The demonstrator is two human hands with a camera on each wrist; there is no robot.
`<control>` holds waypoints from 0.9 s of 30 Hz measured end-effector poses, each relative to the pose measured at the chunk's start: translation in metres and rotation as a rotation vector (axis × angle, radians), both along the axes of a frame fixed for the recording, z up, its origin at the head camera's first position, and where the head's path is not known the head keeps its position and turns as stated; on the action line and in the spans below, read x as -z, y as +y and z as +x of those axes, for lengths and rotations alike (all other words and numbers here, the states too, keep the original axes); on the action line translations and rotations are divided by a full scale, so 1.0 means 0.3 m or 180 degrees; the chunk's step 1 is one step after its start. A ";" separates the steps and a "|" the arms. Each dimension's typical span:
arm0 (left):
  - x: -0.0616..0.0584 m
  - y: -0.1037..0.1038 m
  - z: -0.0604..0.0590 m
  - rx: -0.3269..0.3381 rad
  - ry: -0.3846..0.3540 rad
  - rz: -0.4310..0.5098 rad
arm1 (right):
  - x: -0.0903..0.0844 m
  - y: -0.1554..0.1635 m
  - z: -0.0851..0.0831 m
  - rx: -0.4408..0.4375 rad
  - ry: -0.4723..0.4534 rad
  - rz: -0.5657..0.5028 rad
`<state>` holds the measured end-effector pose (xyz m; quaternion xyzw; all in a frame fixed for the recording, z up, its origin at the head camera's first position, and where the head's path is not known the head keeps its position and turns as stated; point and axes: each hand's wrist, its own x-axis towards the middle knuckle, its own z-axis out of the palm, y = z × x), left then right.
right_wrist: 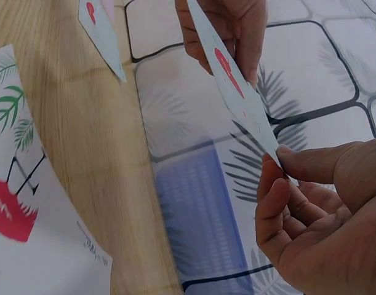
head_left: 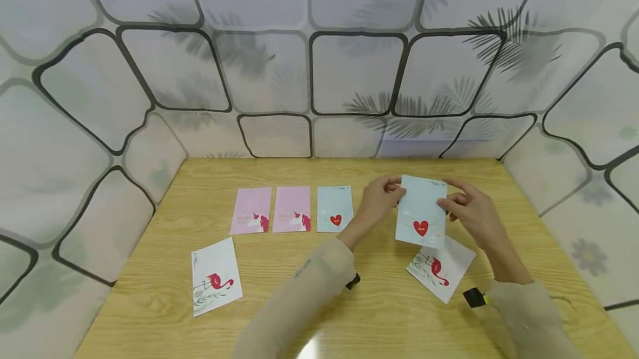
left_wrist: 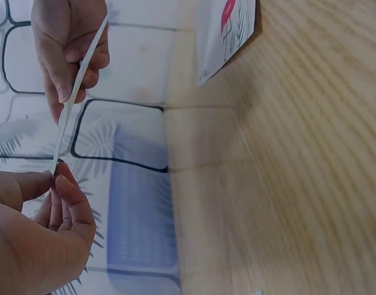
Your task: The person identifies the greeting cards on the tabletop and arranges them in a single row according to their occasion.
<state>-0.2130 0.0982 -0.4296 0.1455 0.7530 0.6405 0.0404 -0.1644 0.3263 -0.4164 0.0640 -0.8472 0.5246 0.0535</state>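
Note:
Both hands hold a pale blue card with a red heart up above the wooden table. My left hand pinches its upper left edge and my right hand pinches its upper right edge. In the left wrist view the blue heart card shows edge-on between my left hand's fingers and the right hand's fingers. The right wrist view shows the blue heart card slanting from my right hand's fingertips up to the left hand's fingers. A white flamingo card lies under the held card.
Two pink unicorn cards and another blue heart card lie in a row at mid-table. A second white flamingo card lies at front left. Patterned walls enclose the table on three sides.

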 end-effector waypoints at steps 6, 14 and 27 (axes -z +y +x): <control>-0.022 -0.047 -0.027 -0.0039 0.0061 -0.0053 | -0.014 -0.036 -0.049 0.0052 0.0039 -0.0003; -0.024 -0.075 -0.055 -0.0294 -0.0098 -0.0043 | -0.024 -0.087 -0.115 0.0260 -0.0032 -0.0168; -0.011 -0.135 -0.127 -0.0576 -0.0032 -0.0218 | -0.011 -0.155 -0.227 0.0226 -0.0226 -0.0250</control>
